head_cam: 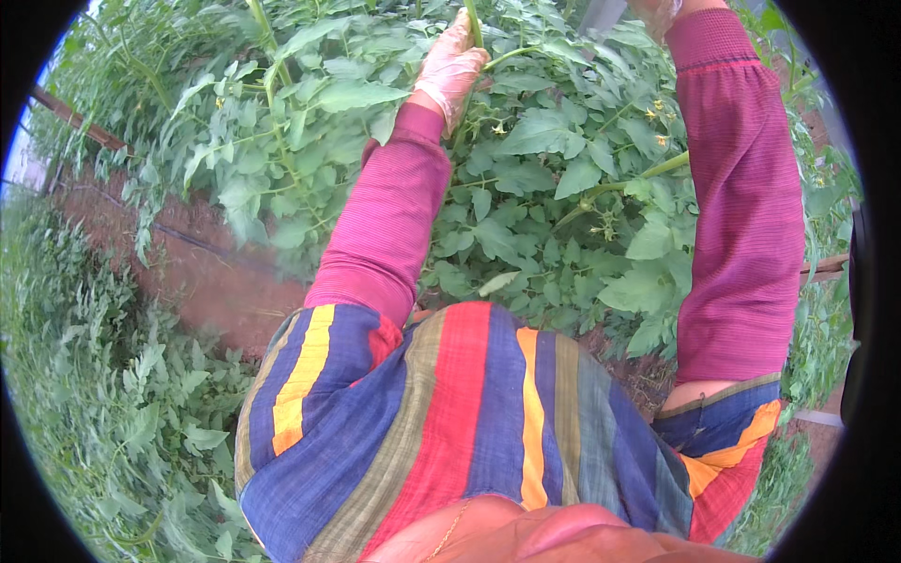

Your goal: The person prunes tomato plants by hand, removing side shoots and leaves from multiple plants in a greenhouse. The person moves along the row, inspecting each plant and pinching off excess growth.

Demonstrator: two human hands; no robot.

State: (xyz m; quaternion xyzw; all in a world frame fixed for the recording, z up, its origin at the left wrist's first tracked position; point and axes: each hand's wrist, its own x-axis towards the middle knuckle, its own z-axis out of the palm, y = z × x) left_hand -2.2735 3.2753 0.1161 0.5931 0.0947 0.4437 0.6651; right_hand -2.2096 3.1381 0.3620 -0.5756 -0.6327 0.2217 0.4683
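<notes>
My left hand [450,74], in a thin clear glove, is closed around a thick green stem [475,24] of a tomato plant near the top of the view. A side shoot [512,56] branches off to the right beside its fingers. My right hand [654,13] is raised at the top edge, mostly cut off; part of a similar glove shows, but its fingers are hidden. Leafy tomato foliage [542,134] fills the space between both arms. Small yellow flowers [659,112] hang near the right forearm, and another thick stem [665,166] slants behind that arm.
A wooden pole [83,121] juts in at the upper left, and another piece of wood [827,268] shows at the right. Along the reddish soil path [211,295] runs a thin dark line [186,238]. A second row of plants [141,422] borders the path at lower left.
</notes>
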